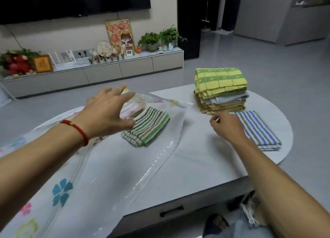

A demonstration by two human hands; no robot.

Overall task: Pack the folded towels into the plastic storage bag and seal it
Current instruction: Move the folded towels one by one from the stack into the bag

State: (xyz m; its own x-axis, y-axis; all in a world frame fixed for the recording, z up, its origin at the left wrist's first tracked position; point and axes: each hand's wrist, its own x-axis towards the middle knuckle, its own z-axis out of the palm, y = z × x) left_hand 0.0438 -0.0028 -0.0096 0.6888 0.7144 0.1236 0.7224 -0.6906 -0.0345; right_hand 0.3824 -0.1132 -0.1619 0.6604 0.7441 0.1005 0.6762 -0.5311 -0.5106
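A clear plastic storage bag (114, 168) with flower prints lies across the white table. A folded green-striped towel (150, 128) sits at its mouth, beside a pale pastel-striped one (132, 107) under the plastic. My left hand (107, 112) hovers over these with fingers spread, its thumb at the green towel's edge. My right hand (225, 125) has loosely curled fingers and holds nothing, right beside a folded blue-striped towel (259, 130). Behind it stands a stack of folded towels (221, 91), yellow-green check on top.
The white table (205, 153) has a rounded far right end and a drawer handle (171, 211) at its front. Beyond lie grey floor and a low cabinet (107, 71) with plants and frames. My knees show below the table edge.
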